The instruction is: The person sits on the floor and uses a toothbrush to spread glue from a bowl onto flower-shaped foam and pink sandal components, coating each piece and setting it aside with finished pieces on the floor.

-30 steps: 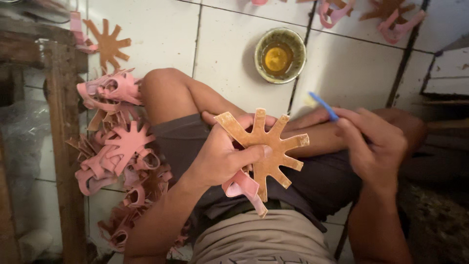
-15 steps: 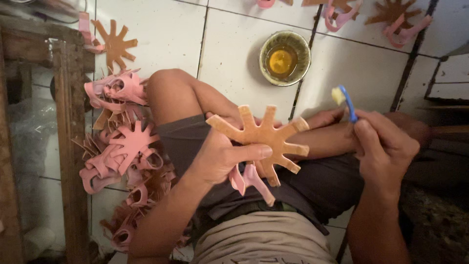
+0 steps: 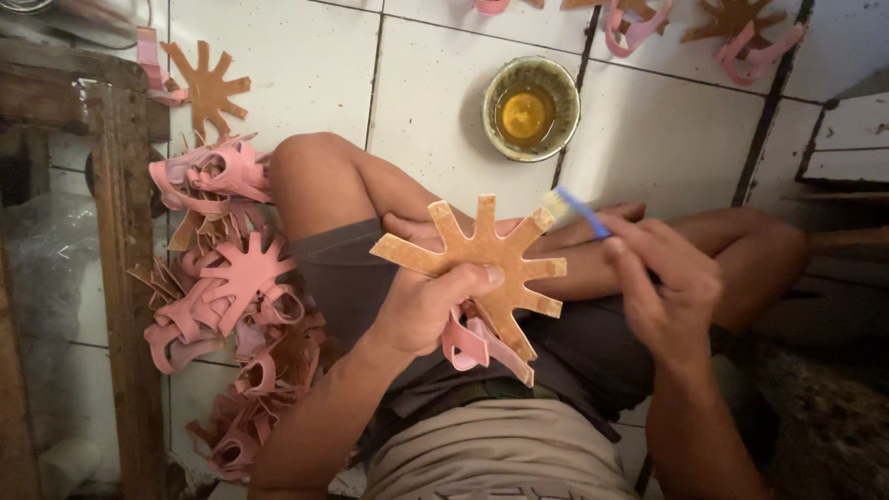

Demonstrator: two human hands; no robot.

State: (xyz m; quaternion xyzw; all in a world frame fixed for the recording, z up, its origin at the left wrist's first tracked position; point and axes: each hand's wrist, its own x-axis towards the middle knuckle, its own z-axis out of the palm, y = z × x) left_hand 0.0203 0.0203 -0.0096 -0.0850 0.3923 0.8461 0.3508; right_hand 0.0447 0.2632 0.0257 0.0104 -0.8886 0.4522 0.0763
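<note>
My left hand grips a tan, star-shaped cut-out with several arms, held flat over my lap; pink straps hang from its underside. My right hand holds a small blue-handled brush, its pale bristle tip touching the upper right arm of the star. A round bowl with yellow liquid sits on the white tiled floor just beyond my knees.
A heap of pink and brown star pieces lies on the floor by my left knee, next to a wooden frame. More pieces lie along the far edge. One brown star lies apart at upper left.
My right hand has brought the brush down and left from mid-air onto the star's upper right arm. My left hand has tilted the star slightly and kept its grip.
</note>
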